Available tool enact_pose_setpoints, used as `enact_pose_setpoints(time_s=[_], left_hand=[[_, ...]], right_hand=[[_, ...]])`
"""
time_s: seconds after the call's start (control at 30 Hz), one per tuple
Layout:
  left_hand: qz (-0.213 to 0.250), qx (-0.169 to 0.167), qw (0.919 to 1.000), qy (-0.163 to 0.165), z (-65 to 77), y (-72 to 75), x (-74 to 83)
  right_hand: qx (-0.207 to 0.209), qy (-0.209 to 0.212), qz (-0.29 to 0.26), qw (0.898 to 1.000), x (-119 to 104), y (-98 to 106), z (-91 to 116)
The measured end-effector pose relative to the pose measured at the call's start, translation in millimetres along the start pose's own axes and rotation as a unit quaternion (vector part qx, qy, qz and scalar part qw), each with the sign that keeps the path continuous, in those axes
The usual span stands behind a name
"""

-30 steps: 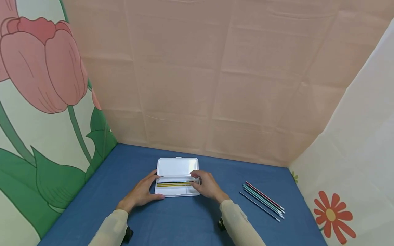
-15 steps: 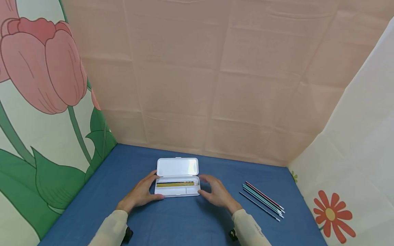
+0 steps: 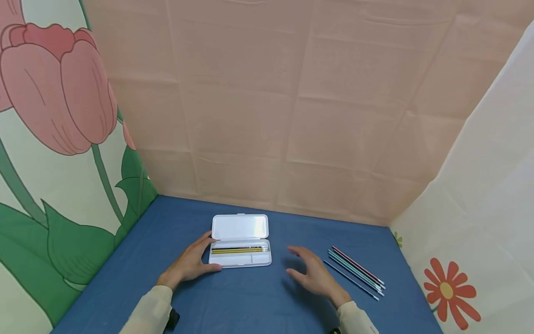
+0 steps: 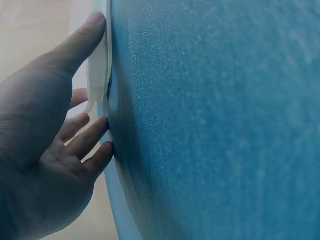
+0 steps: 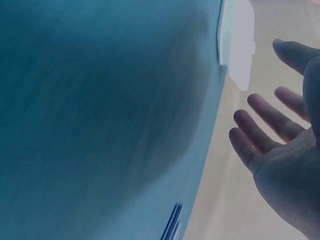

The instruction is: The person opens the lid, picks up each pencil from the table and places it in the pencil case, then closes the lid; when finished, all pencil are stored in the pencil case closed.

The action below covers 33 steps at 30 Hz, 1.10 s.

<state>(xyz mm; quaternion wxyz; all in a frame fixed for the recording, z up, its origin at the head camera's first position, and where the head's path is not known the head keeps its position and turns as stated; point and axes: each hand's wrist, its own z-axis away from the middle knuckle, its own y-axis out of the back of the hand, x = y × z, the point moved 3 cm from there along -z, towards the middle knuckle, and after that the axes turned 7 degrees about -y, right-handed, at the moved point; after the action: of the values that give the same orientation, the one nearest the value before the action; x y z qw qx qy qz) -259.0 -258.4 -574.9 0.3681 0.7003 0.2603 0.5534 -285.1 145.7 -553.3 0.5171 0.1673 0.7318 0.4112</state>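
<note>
A white pencil case lies on the blue cloth with its lid folded back. Yellow and dark pencils lie in its rear part. My left hand holds the left end of the case, thumb at the front edge and index finger near the hinge; the left wrist view shows the thumb against the case's side. Bare of any object, my right hand hovers between the case and several loose pencils, its fingers relaxed and spread in the right wrist view.
The loose pencils are red, teal and dark blue, lying slanted at the right; the dark blue one sits slightly apart. A beige cloth wall rises behind the blue table cloth, with printed panels on both sides.
My right hand has let go of the pencils in the case and moved right, away from it towards the loose pencils. The left hand and the case have stayed in place.
</note>
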Motion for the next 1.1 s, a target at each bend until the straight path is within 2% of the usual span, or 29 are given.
enact_pose_setpoints(time_s=[0.33,0.77,1.0,1.1], left_hand=[[0.000,-0.001,0.9999,0.011,-1.4,-1.3,0.0],[0.000,-0.001,0.9999,0.012,0.2,-2.2,-1.1],[0.000,-0.003,0.9999,0.013,0.3,-1.8,0.1],[-0.001,-0.002,0.9999,0.013,0.3,-2.0,-0.1]], right_hand=[[0.040,-0.040,0.030,0.998,34.5,25.0,33.6],[0.089,-0.083,0.090,0.989,72.8,63.5,71.6],[0.082,-0.117,0.082,0.986,89.3,80.2,88.0],[0.085,-0.125,0.096,0.984,97.9,83.2,93.7]])
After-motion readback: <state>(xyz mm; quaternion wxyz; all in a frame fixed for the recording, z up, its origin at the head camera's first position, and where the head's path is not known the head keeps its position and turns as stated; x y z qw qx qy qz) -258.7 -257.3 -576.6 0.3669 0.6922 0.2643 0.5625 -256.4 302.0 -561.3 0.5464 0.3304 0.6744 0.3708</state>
